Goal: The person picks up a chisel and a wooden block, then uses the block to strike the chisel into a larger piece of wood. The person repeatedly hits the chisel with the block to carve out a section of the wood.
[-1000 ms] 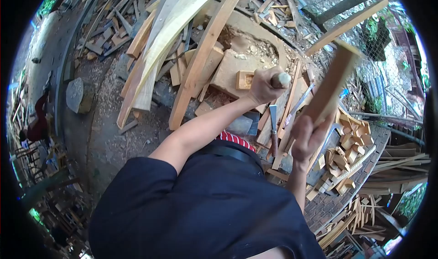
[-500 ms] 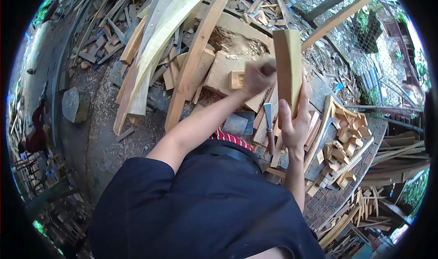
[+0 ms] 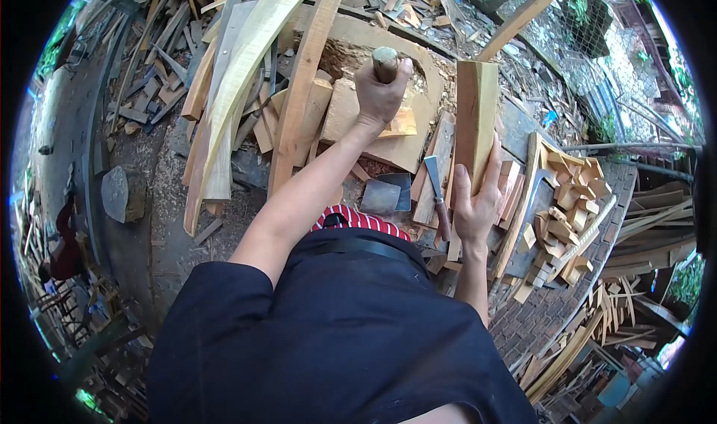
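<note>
scrap-wood yard; left hand (image 3: 381,95) grips round handle (image 3: 385,63), right hand (image 3: 476,204) w/ flat block (image 3: 476,122).

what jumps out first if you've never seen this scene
The two hands at centre: the left hand is closed in a grip on a round wooden tool handle over a pale wood block, while the right hand holds an upright wooden billet. Between them a chisel lies on the boards, and a heap of small cut blocks sits at right.
</note>
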`<state>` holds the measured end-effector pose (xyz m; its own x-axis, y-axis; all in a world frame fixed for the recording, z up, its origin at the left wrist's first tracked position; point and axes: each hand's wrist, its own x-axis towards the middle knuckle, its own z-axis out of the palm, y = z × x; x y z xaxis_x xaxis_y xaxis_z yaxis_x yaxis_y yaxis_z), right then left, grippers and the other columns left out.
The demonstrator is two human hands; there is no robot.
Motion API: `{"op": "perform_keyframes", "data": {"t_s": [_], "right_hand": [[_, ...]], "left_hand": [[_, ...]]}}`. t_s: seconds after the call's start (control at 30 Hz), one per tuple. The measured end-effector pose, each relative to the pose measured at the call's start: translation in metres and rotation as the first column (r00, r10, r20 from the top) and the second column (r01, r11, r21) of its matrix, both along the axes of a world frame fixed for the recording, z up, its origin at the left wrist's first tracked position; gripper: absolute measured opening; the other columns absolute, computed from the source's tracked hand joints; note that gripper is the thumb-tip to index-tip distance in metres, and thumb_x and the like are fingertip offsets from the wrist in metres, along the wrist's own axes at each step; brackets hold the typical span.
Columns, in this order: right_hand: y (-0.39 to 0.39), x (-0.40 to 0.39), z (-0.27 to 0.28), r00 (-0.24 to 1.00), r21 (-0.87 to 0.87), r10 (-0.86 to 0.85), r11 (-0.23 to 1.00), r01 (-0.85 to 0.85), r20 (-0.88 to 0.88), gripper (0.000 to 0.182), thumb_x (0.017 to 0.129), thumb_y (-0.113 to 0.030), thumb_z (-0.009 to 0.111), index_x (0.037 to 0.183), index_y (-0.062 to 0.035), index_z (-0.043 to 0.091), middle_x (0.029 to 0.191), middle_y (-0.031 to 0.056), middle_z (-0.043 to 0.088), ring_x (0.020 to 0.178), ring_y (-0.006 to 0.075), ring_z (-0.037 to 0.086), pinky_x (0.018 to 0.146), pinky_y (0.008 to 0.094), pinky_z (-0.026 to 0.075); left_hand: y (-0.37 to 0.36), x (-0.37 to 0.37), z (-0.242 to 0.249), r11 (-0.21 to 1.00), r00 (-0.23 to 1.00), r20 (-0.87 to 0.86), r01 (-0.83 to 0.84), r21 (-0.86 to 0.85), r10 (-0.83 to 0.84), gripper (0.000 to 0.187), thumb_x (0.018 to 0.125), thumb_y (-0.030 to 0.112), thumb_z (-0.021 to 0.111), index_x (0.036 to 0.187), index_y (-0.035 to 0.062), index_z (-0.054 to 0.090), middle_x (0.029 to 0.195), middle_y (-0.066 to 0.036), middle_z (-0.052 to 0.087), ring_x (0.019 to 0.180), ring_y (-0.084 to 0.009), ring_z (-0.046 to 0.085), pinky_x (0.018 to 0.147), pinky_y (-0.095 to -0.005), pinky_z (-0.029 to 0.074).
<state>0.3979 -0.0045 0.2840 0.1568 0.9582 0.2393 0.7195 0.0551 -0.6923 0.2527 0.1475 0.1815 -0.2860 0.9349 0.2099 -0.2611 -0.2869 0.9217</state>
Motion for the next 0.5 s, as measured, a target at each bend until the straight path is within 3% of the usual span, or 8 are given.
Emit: {"op": "perform_keyframes", "data": {"t_s": [0.17,0.23,0.27,0.37,0.4,0.43,0.47,0.5], "right_hand": [[0.004,0.001,-0.002,0.994,-0.032,0.028,0.999,-0.031,-0.104,0.067,0.091,-0.022,0.06,0.147,-0.002,0.03,0.107,0.0254,0.066,0.091,0.031,0.068,0.079,0.0383,0.053],[0.012,-0.001,0.023,0.963,-0.114,0.08,0.987,-0.112,-0.257,0.064,0.093,-0.022,0.054,0.149,-0.0033,0.027,0.09,0.0101,0.063,0.063,0.0135,0.059,0.054,0.0257,0.048],[0.021,-0.001,0.037,0.944,0.046,0.177,0.984,-0.171,-0.28,0.065,0.092,-0.02,0.053,0.149,-0.0044,0.026,0.074,0.0025,0.055,0.048,0.0065,0.046,0.041,0.0203,0.035],[0.034,-0.005,0.059,0.861,0.381,0.292,0.916,-0.126,-0.416,0.057,0.094,-0.022,0.053,0.143,-0.0028,0.03,0.073,0.0043,0.053,0.058,0.0088,0.052,0.046,0.0236,0.042],[0.034,-0.016,0.056,0.735,0.405,0.356,0.907,-0.121,-0.578,0.05,0.094,-0.023,0.053,0.137,-0.0032,0.038,0.076,0.0068,0.054,0.064,0.0118,0.055,0.054,0.0264,0.047],[0.035,-0.014,0.049,0.734,0.412,0.364,0.902,-0.126,-0.573,0.05,0.094,-0.023,0.053,0.137,-0.0032,0.038,0.076,0.0068,0.054,0.064,0.0118,0.055,0.054,0.0264,0.047],[0.037,-0.01,0.038,0.923,0.197,0.301,0.946,-0.257,-0.24,0.059,0.092,-0.023,0.055,0.144,-0.0047,0.032,0.082,0.0134,0.061,0.071,0.0185,0.061,0.062,0.0323,0.05],[0.04,-0.01,0.028,0.948,-0.057,0.283,0.959,-0.278,0.148,0.069,0.09,-0.022,0.056,0.15,-0.0062,0.025,0.088,0.0201,0.067,0.078,0.0252,0.067,0.07,0.0382,0.053]], "left_hand": [[-0.01,0.007,0.008,0.997,0.995,-0.074,-0.055,0.062,0.06,0.023,0.087,0.01,0.068,0.067,0.008,0.057,0.057,0.005,0.053,0.048,-0.0034,0.047,0.044,-0.0221,0.037],[-0.017,0.015,0.01,0.988,0.983,-0.156,-0.077,0.132,0.098,0.018,0.08,0.014,0.073,0.073,0.0046,0.06,0.057,0.003,0.056,0.052,-0.0034,0.05,0.046,-0.025,0.037],[-0.022,0.016,0.01,0.996,0.977,-0.208,-0.034,0.08,0.05,0.016,0.079,0.013,0.074,0.074,0.0059,0.06,0.056,0.003,0.055,0.049,-0.005,0.051,0.045,-0.0249,0.037],[-0.028,0.024,0.011,0.971,0.96,-0.261,-0.042,0.234,0.104,0.017,0.072,0.009,0.075,0.075,0.0071,0.058,0.05,-0.002,0.047,0.044,-0.0088,0.048,0.044,-0.0268,0.036],[-0.03,0.025,0.01,0.963,0.954,-0.277,-0.04,0.267,0.117,0.018,0.07,0.008,0.075,0.077,0.0066,0.058,0.05,-0.004,0.045,0.044,-0.0098,0.048,0.044,-0.0286,0.037],[-0.033,0.025,0.01,0.96,0.954,-0.274,-0.045,0.276,0.124,0.018,0.07,0.008,0.075,0.077,0.0066,0.058,0.05,-0.004,0.045,0.044,-0.0098,0.048,0.044,-0.0286,0.037],[-0.036,0.024,0.009,0.977,0.96,-0.279,0.024,0.211,0.036,0.019,0.07,0.009,0.075,0.078,0.0067,0.058,0.051,-0.004,0.047,0.044,-0.0114,0.049,0.045,-0.0294,0.039],[-0.038,0.023,0.009,0.985,0.959,-0.278,0.094,0.144,-0.051,0.02,0.069,0.009,0.076,0.079,0.0068,0.059,0.052,-0.005,0.048,0.044,-0.0131,0.049,0.046,-0.0303,0.04]]}}
